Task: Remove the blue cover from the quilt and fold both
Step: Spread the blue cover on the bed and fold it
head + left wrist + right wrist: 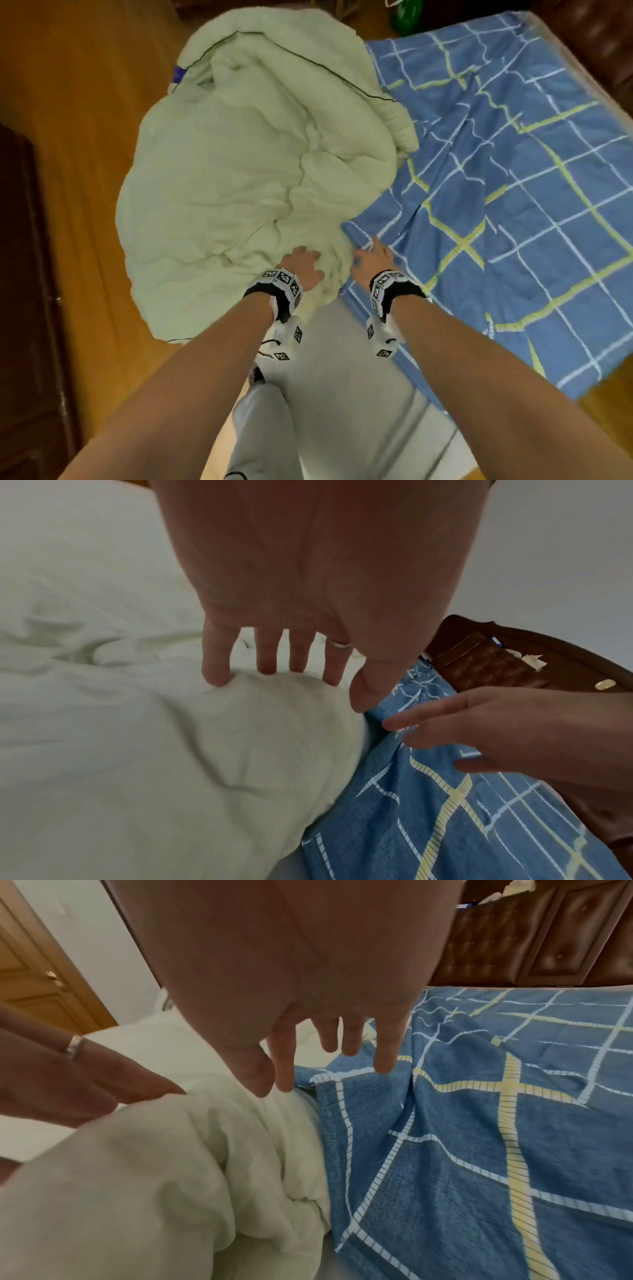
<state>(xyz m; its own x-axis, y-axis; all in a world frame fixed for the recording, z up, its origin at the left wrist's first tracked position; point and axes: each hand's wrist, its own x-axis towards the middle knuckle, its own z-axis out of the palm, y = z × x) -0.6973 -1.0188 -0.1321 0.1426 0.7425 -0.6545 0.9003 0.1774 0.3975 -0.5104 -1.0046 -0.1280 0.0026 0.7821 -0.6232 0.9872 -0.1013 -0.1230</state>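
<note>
Quilt [253,164] is bunched on our left, cover [513,192] spread flat beside it on the bed. Our left hand [303,265] presses straight fingers into the quilt's near edge; right hand [373,258] hovers loose-fingered at the cover's corner, gripping nothing.

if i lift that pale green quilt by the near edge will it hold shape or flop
Probably flops: the quilt lies in soft bunched folds. The left hand fingers dent it, so it seems puffy and likely light for its bulk, but awkward to gather.
</note>
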